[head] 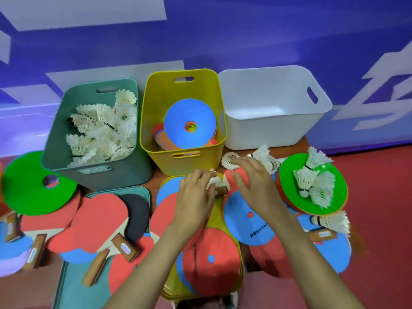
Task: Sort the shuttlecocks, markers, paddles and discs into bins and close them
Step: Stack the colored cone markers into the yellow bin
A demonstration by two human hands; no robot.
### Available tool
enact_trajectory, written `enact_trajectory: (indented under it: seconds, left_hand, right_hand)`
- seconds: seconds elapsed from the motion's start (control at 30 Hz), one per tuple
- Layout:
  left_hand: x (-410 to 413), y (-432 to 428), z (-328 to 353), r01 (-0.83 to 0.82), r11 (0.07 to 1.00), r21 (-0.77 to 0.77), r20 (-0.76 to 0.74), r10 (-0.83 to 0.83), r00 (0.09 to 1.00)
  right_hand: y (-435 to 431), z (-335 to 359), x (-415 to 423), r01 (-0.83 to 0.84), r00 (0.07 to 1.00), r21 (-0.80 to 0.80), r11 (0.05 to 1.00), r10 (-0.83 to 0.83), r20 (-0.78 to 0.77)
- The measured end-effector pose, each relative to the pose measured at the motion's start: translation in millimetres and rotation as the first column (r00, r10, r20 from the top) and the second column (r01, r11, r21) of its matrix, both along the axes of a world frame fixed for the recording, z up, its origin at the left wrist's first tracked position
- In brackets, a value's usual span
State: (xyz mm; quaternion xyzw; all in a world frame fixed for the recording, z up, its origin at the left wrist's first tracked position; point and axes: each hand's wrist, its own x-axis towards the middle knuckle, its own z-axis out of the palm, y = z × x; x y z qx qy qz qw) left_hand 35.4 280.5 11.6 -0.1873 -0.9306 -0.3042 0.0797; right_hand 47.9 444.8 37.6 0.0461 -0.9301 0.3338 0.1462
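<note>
— What does the left hand hide?
— Most of a white feather shuttlecock; its cork seems tucked under the fingers.
— And the flat yellow plastic lid?
— Largely buried under red and blue flat foam discs. The teal plastic lid runs off the bottom edge.

Three bins are present: teal bin, yellow bin and white bin. Two lids are present: teal lid and yellow lid. Seven loose shuttlecocks lie outside the bins; the heap in the teal bin is too tangled to count. Six paddle handles are visible; the blades overlap, so the paddle total is unconfirmed. There are two green discs. Blue and red discs lie stacked, number indeterminate.
</note>
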Motion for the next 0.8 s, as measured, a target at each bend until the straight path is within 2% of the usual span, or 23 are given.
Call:
enact_trajectory:
  seconds: [0.1,0.17,0.27,0.37,0.53,0.63,0.8]
  left_hand:
    - [18,-3,-24,-0.021,1.000,0.018,0.134,0.019,0.991]
    - [30,-4,-37,-0.026,1.000,0.011,0.245,0.022,0.969]
    - [46,-1,-52,-0.006,1.000,-0.014,0.385,0.011,0.923]
    - [56,11,-62,-0.016,1.000,0.005,0.478,0.012,0.878]
    - [56,45,-84,-0.077,0.996,0.054,0.666,0.022,0.745]
    - [52,57,-96,-0.220,0.973,0.074,0.712,0.103,0.695]
    - [47,61,-103,-0.475,0.865,0.159,0.811,0.160,0.563]
  right_hand:
    - [8,-22,22,0.000,0.993,0.037,0.999,-0.004,0.119]
    - [12,-40,31,0.000,0.964,0.081,0.997,-0.022,0.264]
    - [15,-68,42,-0.040,0.871,0.209,0.977,-0.069,0.486]
    - [19,-90,55,-0.093,0.784,0.302,0.949,-0.117,0.609]
    - [34,-108,74,-0.049,0.812,0.265,0.963,-0.116,0.573]
    - [39,-113,81,-0.035,0.840,0.222,0.974,-0.091,0.535]
    - [42,-121,85,-0.021,0.858,0.180,0.983,-0.074,0.507]
